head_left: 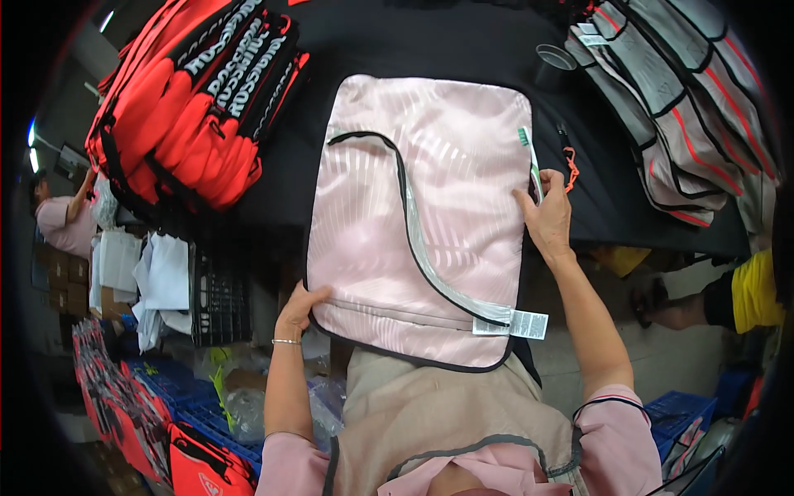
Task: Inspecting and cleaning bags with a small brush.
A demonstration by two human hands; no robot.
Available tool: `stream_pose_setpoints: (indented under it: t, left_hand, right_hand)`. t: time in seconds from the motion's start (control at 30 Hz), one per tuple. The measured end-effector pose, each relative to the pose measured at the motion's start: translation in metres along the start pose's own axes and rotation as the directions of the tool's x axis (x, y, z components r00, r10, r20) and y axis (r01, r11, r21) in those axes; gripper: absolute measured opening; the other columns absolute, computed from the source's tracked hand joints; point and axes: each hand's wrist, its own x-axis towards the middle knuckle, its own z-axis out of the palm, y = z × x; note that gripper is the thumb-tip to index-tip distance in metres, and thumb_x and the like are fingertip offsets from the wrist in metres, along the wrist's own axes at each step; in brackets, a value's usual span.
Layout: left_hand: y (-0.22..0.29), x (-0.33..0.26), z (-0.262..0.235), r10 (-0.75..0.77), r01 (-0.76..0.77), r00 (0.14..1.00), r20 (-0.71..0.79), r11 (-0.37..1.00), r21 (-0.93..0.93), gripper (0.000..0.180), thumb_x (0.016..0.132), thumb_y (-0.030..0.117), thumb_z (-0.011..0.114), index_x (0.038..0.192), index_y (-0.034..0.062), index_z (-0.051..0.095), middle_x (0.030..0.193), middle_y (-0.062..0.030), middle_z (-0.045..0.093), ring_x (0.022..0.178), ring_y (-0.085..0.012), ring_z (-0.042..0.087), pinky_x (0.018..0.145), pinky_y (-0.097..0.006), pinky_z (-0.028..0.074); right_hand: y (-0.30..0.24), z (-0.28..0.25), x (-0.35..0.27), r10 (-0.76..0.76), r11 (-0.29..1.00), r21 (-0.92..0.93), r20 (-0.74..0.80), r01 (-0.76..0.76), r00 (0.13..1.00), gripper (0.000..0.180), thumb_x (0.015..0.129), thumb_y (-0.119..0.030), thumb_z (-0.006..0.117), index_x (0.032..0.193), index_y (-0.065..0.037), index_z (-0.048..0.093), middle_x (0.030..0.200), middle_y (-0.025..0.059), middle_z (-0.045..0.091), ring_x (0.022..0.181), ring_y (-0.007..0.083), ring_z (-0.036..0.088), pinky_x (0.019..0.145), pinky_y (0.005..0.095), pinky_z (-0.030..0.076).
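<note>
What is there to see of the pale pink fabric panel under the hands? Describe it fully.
The pink fabric panel is a glossy, satin-like rounded rectangle with faint stripes, edged in black piping. A curved black and grey zip band sweeps across it, ending at a white tag near the lower right. It lies flat on the black table, its near edge overhanging. The left hand holds its lower left edge; the right hand presses its right edge, holding a green-and-white toothbrush.

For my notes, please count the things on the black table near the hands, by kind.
Pink fabric panel, held by left hand and right hand: 1
Green toothbrush: 1
Stack of red bags: 1
Stack of grey panels: 1
Round lid: 1
Total: 5
</note>
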Motion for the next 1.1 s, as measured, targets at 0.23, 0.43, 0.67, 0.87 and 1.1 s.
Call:
stream_pose_setpoints:
  t: [0.23,0.43,0.67,0.87,1.1]
  left_hand:
    - [0.023,-0.001,-0.002,-0.026,0.037,0.997,-0.074,0.989,0.143,0.085,0.065,0.022,0.085,0.133,-0.0063,0.042,0.124,-0.0163,0.059,0.112,-0.0269,0.057,0.1,-0.036,0.043]
    - [0.049,-0.034,0.023,0.037,-0.035,0.999,0.016,0.991,-0.128,0.073,0.066,0.011,0.079,0.13,-0.0034,0.047,0.118,-0.0129,0.061,0.104,-0.0247,0.059,0.096,-0.037,0.045]
    - [0.158,-0.081,0.016,0.253,-0.108,0.916,-0.311,0.902,0.417,0.088,0.064,0.024,0.084,0.131,-0.0103,0.04,0.12,-0.0184,0.056,0.106,-0.0241,0.056,0.099,-0.036,0.043]
    - [0.291,-0.119,-0.014,0.622,-0.203,0.76,-0.189,0.503,0.84,0.086,0.071,0.021,0.081,0.138,-0.0111,0.038,0.132,-0.0184,0.047,0.12,-0.0261,0.048,0.105,-0.037,0.038]
    - [0.364,-0.155,0.043,0.804,-0.085,0.497,0.326,-0.328,0.941,0.066,0.078,0.007,0.074,0.137,-0.0003,0.046,0.12,-0.0161,0.056,0.103,-0.0263,0.056,0.088,-0.035,0.046]
  right_hand:
    - [-0.013,0.002,0.006,0.263,0.956,0.111,0.082,-0.271,0.961,0.035,0.08,-0.025,0.074,0.093,0.002,0.055,0.075,0.019,0.064,0.072,0.0325,0.065,0.069,0.0404,0.05]
    - [0.005,0.0,0.039,0.203,0.941,0.229,0.211,-0.25,0.956,0.032,0.087,-0.03,0.066,0.086,0.002,0.061,0.076,0.0173,0.066,0.07,0.0287,0.064,0.07,0.0388,0.048]
    - [0.076,0.008,0.091,0.347,0.936,0.017,0.119,-0.351,0.93,0.032,0.085,-0.033,0.065,0.096,-0.003,0.065,0.092,0.0201,0.069,0.091,0.0364,0.067,0.08,0.0425,0.05]
    - [0.105,-0.012,0.11,0.341,0.94,-0.004,-0.003,-0.341,0.94,0.031,0.083,-0.025,0.066,0.102,-0.002,0.065,0.097,0.0198,0.068,0.096,0.0349,0.066,0.086,0.0408,0.049]
    - [0.078,-0.02,0.087,0.309,0.945,0.114,-0.014,-0.305,0.951,0.027,0.085,-0.019,0.065,0.105,-0.001,0.064,0.098,0.0173,0.064,0.093,0.0304,0.065,0.085,0.0375,0.049]
